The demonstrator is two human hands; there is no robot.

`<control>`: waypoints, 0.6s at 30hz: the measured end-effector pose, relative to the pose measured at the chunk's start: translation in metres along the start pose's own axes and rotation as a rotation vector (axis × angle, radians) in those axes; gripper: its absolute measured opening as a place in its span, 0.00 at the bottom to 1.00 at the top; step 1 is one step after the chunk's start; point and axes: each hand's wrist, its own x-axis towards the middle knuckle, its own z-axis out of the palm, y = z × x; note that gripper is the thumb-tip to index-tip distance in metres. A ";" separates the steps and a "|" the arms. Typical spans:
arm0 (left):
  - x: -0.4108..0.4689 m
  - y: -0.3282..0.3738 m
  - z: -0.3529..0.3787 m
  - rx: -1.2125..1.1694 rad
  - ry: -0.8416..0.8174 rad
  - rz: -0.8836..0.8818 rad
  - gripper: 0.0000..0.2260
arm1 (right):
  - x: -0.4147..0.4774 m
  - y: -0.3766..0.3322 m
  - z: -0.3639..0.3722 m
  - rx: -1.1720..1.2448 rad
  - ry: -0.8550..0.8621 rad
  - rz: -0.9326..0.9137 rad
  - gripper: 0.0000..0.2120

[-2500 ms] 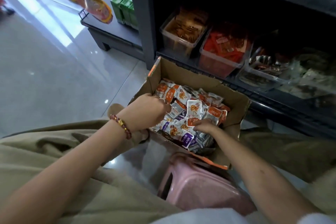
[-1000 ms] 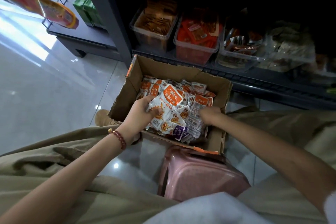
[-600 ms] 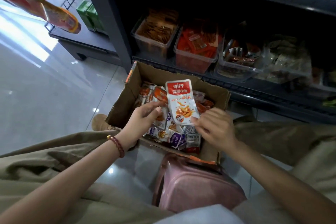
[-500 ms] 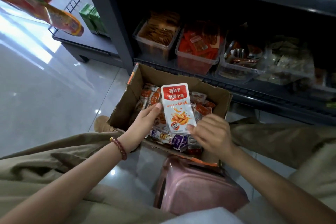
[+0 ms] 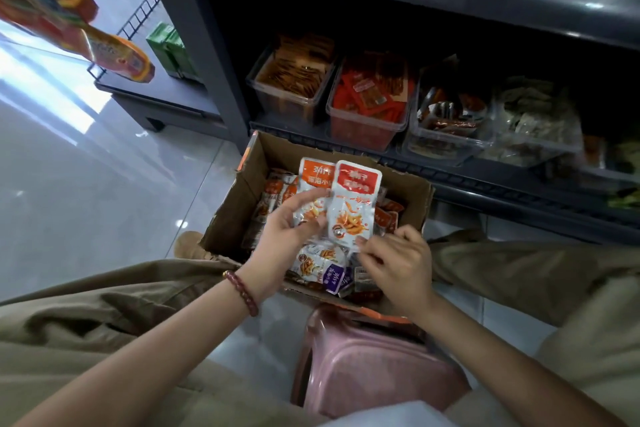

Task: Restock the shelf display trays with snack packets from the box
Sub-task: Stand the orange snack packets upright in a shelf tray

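A brown cardboard box (image 5: 263, 156) full of small snack packets sits on the floor before a dark shelf. My left hand (image 5: 289, 230) holds an orange-topped white packet (image 5: 313, 180) upright above the box. My right hand (image 5: 394, 263) pinches the lower edge of a red-topped white packet (image 5: 355, 198) beside it, overlapping the orange one. On the bottom shelf stand clear display trays: one with brown packets (image 5: 292, 80), one with red packets (image 5: 370, 104) and one with mixed dark packets (image 5: 446, 121).
A pink plastic stool (image 5: 374, 367) stands between my knees, touching the box's near edge. More clear trays (image 5: 540, 125) line the shelf to the right. Green cartons (image 5: 169, 52) sit on a low rack at the left, and shiny tiled floor (image 5: 86, 184) spreads left.
Both hands rose out of the box. The red-topped packet came up first between the hands; now a second, orange-topped packet stands beside it in my left hand.
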 end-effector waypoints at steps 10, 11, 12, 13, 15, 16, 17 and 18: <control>0.000 0.011 -0.015 0.147 0.151 0.055 0.18 | -0.013 0.060 0.051 -0.542 -1.263 0.269 0.14; -0.001 0.011 -0.014 0.147 0.147 0.046 0.18 | -0.016 0.061 0.056 -0.608 -1.372 0.257 0.15; -0.001 0.011 -0.014 0.141 0.140 0.041 0.18 | -0.018 0.061 0.061 -0.665 -1.450 0.223 0.17; 0.000 0.010 -0.014 0.135 0.135 0.033 0.18 | -0.020 0.060 0.066 -0.700 -1.481 0.183 0.19; 0.002 0.008 -0.016 0.148 0.130 0.016 0.18 | -0.019 0.057 0.075 -0.703 -1.413 0.089 0.20; 0.003 0.006 -0.018 0.157 0.130 0.008 0.19 | -0.020 0.057 0.079 -0.661 -1.354 0.047 0.21; 0.003 0.005 -0.019 0.165 0.129 -0.002 0.19 | -0.021 0.057 0.083 -0.600 -1.306 0.018 0.22; 0.004 0.004 -0.020 0.175 0.127 -0.010 0.20 | -0.022 0.057 0.086 -0.547 -1.282 0.008 0.23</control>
